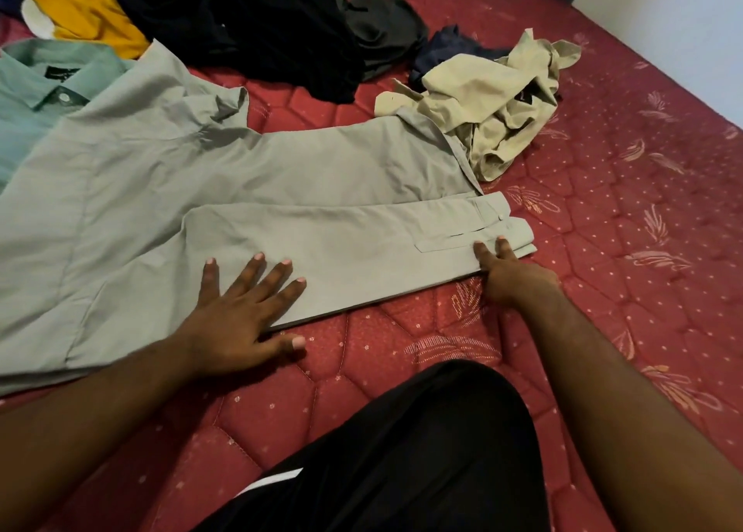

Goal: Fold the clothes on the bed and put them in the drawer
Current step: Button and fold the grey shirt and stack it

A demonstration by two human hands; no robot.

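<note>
both hands flat: left hand (241, 306) and right hand (507, 271) press the grey shirt (169, 177) sleeve (thin, limp; lift by cuff).

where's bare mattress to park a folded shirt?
Free: the red mattress right of the grey shirt's folded sleeve and the right hand, out to the wall; also a strip below the sleeve, between the left hand and the knee. Crowded: top left, with the black clothes, yellow garment and beige shirt.
</note>
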